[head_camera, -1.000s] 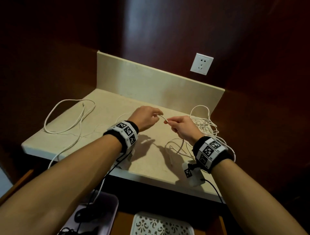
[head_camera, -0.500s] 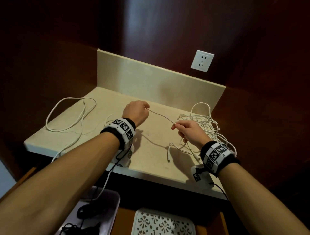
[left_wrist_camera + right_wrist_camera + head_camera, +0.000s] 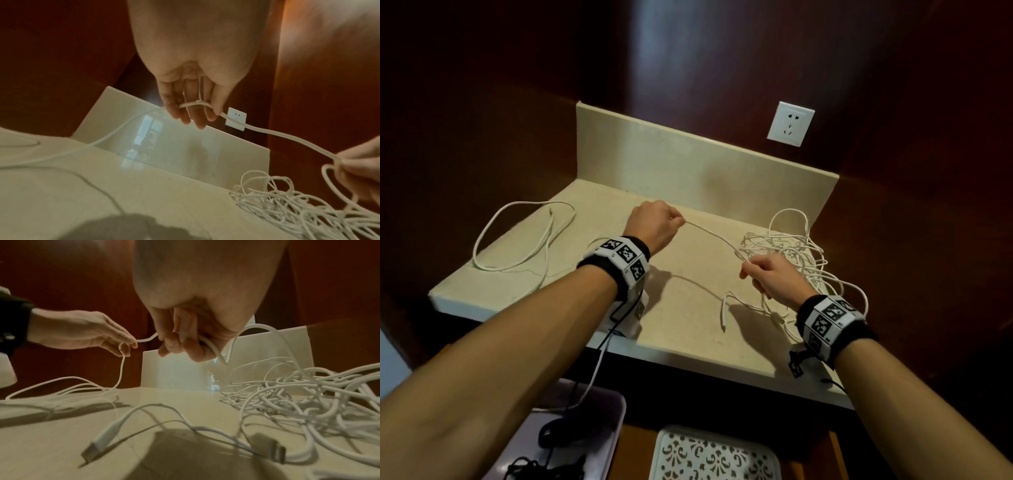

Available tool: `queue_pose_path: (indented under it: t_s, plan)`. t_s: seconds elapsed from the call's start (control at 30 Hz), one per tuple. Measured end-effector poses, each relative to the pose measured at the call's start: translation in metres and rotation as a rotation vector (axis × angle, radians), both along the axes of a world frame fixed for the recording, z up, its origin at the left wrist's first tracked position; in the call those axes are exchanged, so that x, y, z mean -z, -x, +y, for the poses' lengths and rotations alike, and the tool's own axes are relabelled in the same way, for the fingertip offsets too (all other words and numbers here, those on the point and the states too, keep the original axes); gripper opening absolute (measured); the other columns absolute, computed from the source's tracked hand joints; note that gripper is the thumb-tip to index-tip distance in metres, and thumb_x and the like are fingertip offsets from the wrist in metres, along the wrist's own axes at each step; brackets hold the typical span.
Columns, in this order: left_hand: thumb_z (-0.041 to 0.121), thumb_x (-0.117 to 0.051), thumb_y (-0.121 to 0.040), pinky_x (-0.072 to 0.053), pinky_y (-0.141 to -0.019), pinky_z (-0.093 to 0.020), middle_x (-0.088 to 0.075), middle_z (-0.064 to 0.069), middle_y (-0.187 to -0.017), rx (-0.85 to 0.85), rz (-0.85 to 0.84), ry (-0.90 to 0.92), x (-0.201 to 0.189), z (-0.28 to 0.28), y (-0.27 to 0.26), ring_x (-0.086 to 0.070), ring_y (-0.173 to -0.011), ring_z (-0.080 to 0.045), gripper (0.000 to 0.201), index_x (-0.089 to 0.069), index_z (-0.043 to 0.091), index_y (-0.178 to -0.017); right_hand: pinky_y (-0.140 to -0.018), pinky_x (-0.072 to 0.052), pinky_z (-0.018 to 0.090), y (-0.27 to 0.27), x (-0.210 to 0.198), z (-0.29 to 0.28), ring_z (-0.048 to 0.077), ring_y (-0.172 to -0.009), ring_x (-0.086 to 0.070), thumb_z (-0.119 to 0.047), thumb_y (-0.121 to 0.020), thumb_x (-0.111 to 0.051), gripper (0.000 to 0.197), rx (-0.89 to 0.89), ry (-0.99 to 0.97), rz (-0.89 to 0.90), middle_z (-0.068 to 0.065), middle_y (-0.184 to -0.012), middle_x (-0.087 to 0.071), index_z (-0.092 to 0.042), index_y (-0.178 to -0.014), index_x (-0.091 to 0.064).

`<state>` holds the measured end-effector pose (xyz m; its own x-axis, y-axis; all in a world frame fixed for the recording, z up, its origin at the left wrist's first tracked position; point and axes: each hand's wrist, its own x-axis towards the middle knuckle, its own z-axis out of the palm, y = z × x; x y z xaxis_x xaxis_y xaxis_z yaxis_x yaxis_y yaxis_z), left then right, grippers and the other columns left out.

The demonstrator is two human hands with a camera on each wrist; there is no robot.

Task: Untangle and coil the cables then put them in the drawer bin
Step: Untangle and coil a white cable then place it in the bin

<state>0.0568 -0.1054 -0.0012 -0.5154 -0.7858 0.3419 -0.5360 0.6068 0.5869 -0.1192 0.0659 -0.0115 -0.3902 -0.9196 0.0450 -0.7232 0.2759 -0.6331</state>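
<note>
A white cable (image 3: 709, 233) runs taut between my two hands above the beige counter (image 3: 688, 308). My left hand (image 3: 654, 226) grips it at the back middle; its fingers curl over the cable (image 3: 195, 105) in the left wrist view. My right hand (image 3: 767, 277) pinches the same cable (image 3: 209, 345) beside a tangled heap of white cables (image 3: 798, 257) at the right. A loose stretch of cable (image 3: 517, 240) loops over the counter's left part. A USB plug end (image 3: 98, 444) lies on the counter below my right hand.
A wall socket (image 3: 790, 127) sits above the counter's upstand (image 3: 688, 164). Below the front edge, a grey bin (image 3: 592, 428) holds black cables (image 3: 551, 462), and a white patterned tray (image 3: 712, 455) stands to its right. Dark wood walls close in both sides.
My hands have moved apart: the left went back and left, the right came toward me and right. The cable span between them has grown longer.
</note>
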Motion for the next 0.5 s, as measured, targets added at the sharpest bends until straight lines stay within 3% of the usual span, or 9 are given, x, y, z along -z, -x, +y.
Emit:
queue_pose_path:
  t_s: [0.13, 0.23, 0.33, 0.4, 0.5]
  plan:
    - [0.027, -0.054, -0.092, -0.048, -0.090, -0.036, -0.072, -0.005, -0.109, -0.001, -0.100, 0.065, 0.002, 0.010, 0.008, -0.063, -0.104, -0.029, 0.027, -0.071, 0.024, -0.113, -0.057, -0.034, 0.028, -0.002, -0.003, -0.005, 0.010, -0.051, -0.043, -0.026, -0.099, -0.050, 0.026, -0.046, 0.007, 0.148, -0.007, -0.056, -0.049, -0.016, -0.084, -0.069]
    - [0.038, -0.052, -0.093, -0.039, -0.095, -0.038, -0.071, 0.002, -0.109, 0.100, -0.178, 0.169, 0.005, 0.020, 0.015, -0.056, -0.110, -0.021, 0.032, -0.064, 0.035, -0.122, -0.056, -0.034, 0.026, -0.004, -0.006, -0.007, 0.005, -0.051, -0.042, -0.029, -0.098, -0.053, 0.023, -0.071, 0.025, 0.167, -0.012, -0.055, -0.048, -0.019, -0.090, -0.071]
    - [0.047, -0.049, -0.095, -0.028, -0.092, -0.037, -0.070, 0.007, -0.107, 0.257, -0.263, 0.240, 0.004, 0.028, 0.018, -0.050, -0.108, -0.016, 0.031, -0.063, 0.039, -0.122, -0.059, -0.034, 0.023, -0.007, -0.009, -0.009, -0.004, -0.055, -0.041, -0.032, -0.098, -0.055, 0.022, -0.100, 0.010, 0.252, -0.018, -0.057, -0.047, -0.019, -0.096, -0.073]
    - [0.045, -0.052, -0.095, -0.027, -0.091, -0.034, -0.071, 0.005, -0.109, 0.347, -0.268, 0.219, 0.003, 0.032, 0.021, -0.054, -0.103, -0.015, 0.029, -0.067, 0.036, -0.118, -0.063, -0.036, 0.028, -0.007, -0.009, -0.011, -0.003, -0.056, -0.042, -0.033, -0.097, -0.056, 0.023, -0.100, 0.000, 0.299, -0.016, -0.056, -0.047, -0.019, -0.096, -0.073]
    - [0.045, -0.057, -0.093, -0.031, -0.094, -0.031, -0.075, 0.002, -0.099, 0.347, -0.240, 0.137, 0.004, 0.029, 0.017, -0.059, -0.093, -0.013, 0.029, -0.071, 0.030, -0.114, -0.070, -0.045, 0.034, -0.001, -0.007, -0.011, 0.012, -0.062, -0.050, -0.035, -0.097, -0.056, 0.024, -0.073, -0.027, 0.344, -0.012, -0.058, -0.051, -0.018, -0.092, -0.072]
